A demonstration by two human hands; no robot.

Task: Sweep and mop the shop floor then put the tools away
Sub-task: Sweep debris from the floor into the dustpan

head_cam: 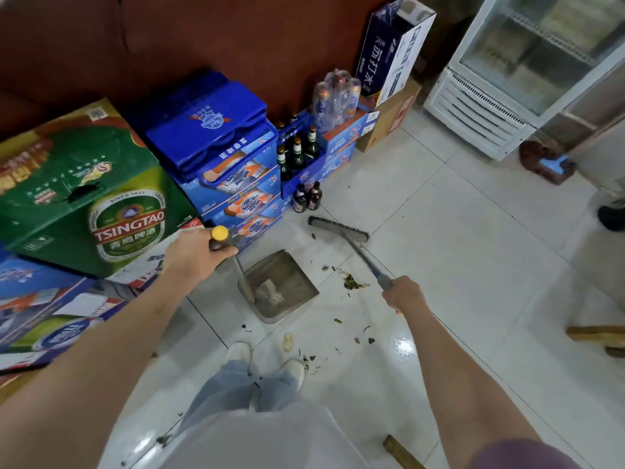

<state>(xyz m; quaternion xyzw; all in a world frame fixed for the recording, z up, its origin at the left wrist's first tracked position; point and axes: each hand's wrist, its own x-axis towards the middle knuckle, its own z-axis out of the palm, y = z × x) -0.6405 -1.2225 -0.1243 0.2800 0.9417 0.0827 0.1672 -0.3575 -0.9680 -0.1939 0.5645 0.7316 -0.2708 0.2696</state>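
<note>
The left hand (196,257) is gripping the yellow-capped handle of a grey metal dustpan (280,286). The right hand (404,296) is clutching a grey long-handled broom (340,229). A green cardboard carton (91,194) is reading "TSINGTAO".

Dustpan (282,286) left of broom (339,229), crates (216,154) behind.

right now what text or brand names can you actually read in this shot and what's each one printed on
"TSINGTAO": green beer carton, on the can picture.
"SINCE 1903": same carton, above the brand name.
"青岛啤酒": same carton, under "TSINGTAO".
"苏打水": tall blue-and-white box standing against the wall.
Blue beer cartons: script logo too blurred to read.
Bottle labels: too small to read.
Dustpan and broom: no text visible.
</note>
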